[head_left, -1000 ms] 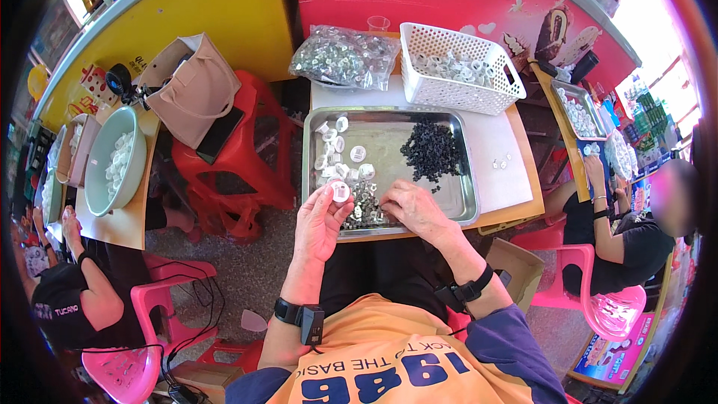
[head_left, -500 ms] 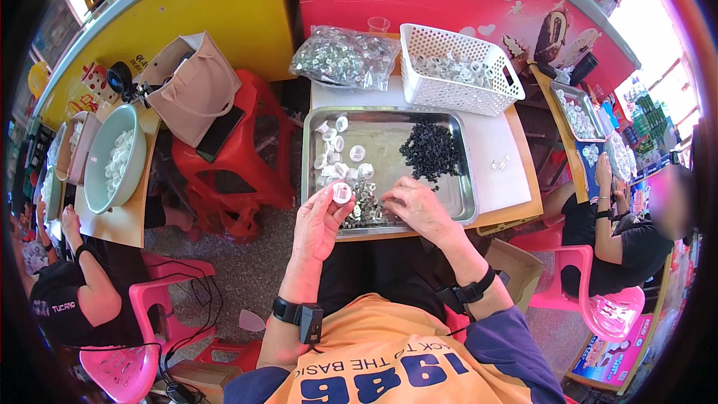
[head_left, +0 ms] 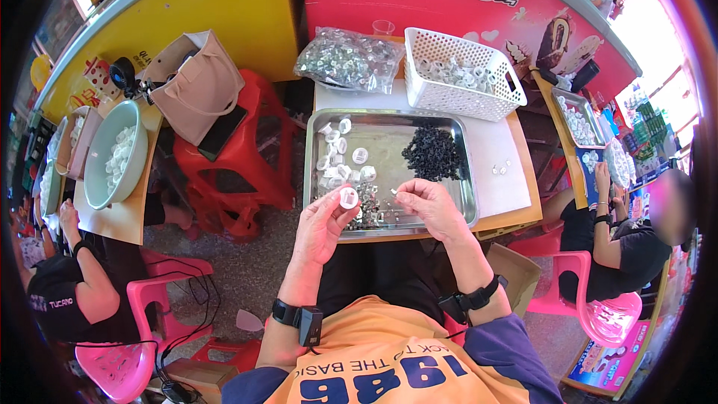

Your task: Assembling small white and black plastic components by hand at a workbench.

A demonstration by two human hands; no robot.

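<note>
My left hand (head_left: pixel 323 221) pinches a round white plastic part (head_left: pixel 348 197) with a recess in its face, held over the tray's near left side. Level with it, my right hand (head_left: pixel 428 208) has thumb and forefinger closed on a small metal piece (head_left: pixel 395 191); its exact kind is too small to make out. Both hands are above a shallow steel tray (head_left: pixel 381 120). Inside it, white round parts (head_left: pixel 332 157) lie along the left, a heap of small black pieces (head_left: pixel 431 151) at the right, and small metal pieces (head_left: pixel 368 215) under and between my hands.
Behind the tray stand a clear bag of metal pieces (head_left: pixel 348 60) and a white perforated basket (head_left: pixel 464 101) of pale parts. A red stool (head_left: pixel 224 172) holding a beige handbag (head_left: pixel 193 93) is at the left. Co-workers sit on pink chairs at both sides.
My right hand has risen from the metal pieces in the tray and now holds a small one between its fingertips. The left hand still holds the round white part, shifted slightly right.
</note>
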